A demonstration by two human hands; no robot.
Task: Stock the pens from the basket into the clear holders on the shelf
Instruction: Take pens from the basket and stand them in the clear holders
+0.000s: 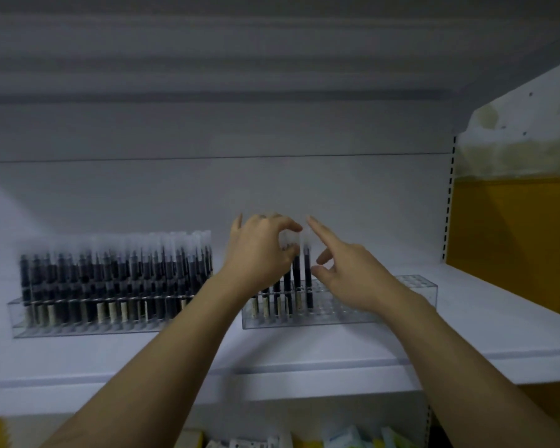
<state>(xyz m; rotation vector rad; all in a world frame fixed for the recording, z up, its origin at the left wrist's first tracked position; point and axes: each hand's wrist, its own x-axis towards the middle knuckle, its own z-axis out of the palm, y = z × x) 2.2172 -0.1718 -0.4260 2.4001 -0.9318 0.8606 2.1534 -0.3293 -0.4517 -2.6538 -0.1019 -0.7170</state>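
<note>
Packets (340, 438): blurred, on the lower level at the bottom edge.
Shelf (304, 354): white, bears two clear holders side by side.
Left hand (259, 250): fingers curled over the pens (307, 279), thumb and fingers pinching one cap.
Right hand (349, 270): holds nothing; index finger straight, thumb just beside the rightmost pen.
Right holder (414, 289): pens upright in its left part.
Left holder (17, 315): packed with upright pens.
Back panel (207, 189): plain white.

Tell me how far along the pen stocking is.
The left holder looks full. The right holder has pens only at its left end; the left hand grips their caps, the right hand open beside them. Its other slots are empty; the basket is out of view.
</note>
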